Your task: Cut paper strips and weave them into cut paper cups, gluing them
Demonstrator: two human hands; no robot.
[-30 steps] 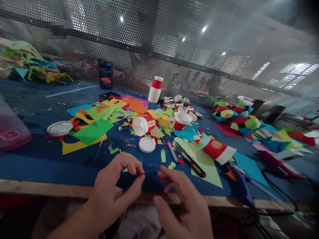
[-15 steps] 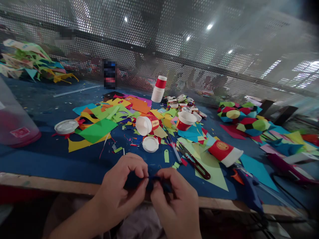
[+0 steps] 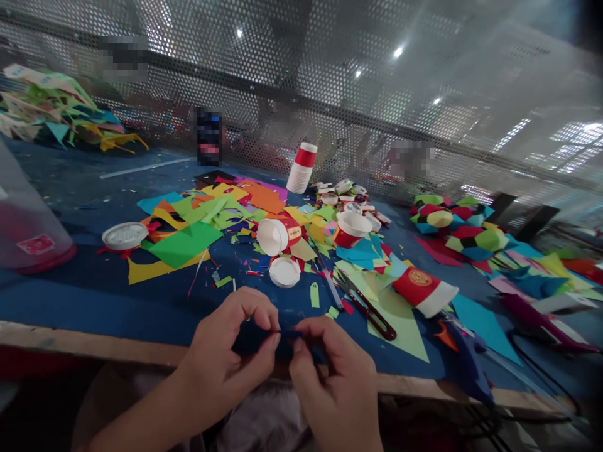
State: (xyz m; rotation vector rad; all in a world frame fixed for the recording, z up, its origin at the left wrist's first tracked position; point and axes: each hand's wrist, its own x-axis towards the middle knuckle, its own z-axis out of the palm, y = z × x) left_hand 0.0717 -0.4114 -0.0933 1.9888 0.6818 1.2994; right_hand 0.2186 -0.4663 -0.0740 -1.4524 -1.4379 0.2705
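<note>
A small dark blue paper piece (image 3: 282, 334) is pinched between both hands above the worktop's (image 3: 94, 301) near edge, its long axis running left to right, the left hand (image 3: 230, 351) gripping one end and the right hand (image 3: 330, 370) the other.

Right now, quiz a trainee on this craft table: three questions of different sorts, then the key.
1. True or false: both hands pinch the dark blue paper piece.
2. What lies closest to the right of the scissors? A) tipped red cup B) clear lid C) cup stack
3. Fill in: the table mat is ____ in colour.

Key:
1. True: left hand and right hand both grip it.
2. A
3. Blue
</note>
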